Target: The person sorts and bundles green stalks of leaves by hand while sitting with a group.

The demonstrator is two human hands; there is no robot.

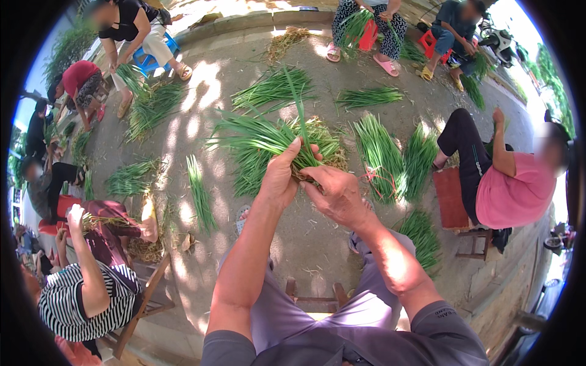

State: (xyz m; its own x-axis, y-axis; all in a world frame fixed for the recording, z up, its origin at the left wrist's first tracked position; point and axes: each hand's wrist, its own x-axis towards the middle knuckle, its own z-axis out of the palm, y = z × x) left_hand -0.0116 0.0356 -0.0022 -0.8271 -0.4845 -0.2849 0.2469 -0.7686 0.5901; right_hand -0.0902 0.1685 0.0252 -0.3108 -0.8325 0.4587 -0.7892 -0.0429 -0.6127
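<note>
My left hand [283, 176] is closed around a bunch of long green leafy stalks, which look like garlic chives [261, 137]; the leaves fan out to the upper left. At the stalks' lower ends, my right hand [333, 192] pinches with thumb and forefinger; whether it grips a stalk or a trimmed bit is too small to tell. Under the bunch lies a loose green pile [251, 171] on the pavement, with yellowish stalk waste [336, 153] at its right. Two bundles stand out further right, one bound with a red tie [377, 176], another [419, 160] beside it.
More green piles lie at the front [277, 87], left [130, 177] and lower right [420, 238]. Several people sit around on stools, handling greens. A person in pink [515, 187] sits at right, one in a striped top [87, 297] at lower left.
</note>
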